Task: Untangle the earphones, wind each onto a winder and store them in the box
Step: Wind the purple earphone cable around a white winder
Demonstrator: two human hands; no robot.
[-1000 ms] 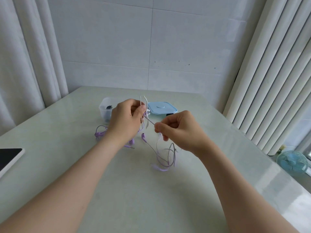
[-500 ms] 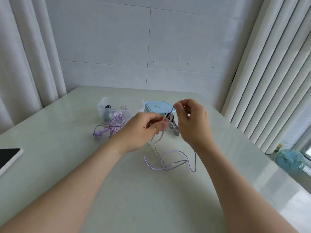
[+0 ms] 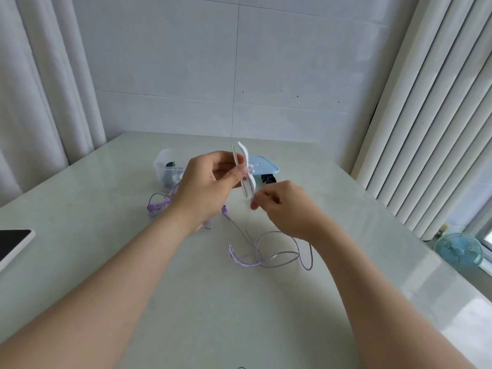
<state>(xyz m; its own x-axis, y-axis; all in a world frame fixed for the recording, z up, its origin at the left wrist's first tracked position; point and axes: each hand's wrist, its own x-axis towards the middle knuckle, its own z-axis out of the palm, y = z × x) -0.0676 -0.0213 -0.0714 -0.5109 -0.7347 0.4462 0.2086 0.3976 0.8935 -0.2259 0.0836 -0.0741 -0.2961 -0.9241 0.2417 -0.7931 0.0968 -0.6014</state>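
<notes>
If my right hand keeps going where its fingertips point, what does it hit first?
Probably the white winder, held by the left hand; the right hand sits just below it, though depth is unclear.

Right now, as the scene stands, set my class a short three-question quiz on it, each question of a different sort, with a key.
1. Is the blue lid on the clear box or off it?
2. True or false: the left hand holds the white winder above the table.
3. The right hand pinches: A the blue lid; B the purple cable; C the clear box.
Key: 1 off, beside it; 2 true; 3 B.
</notes>
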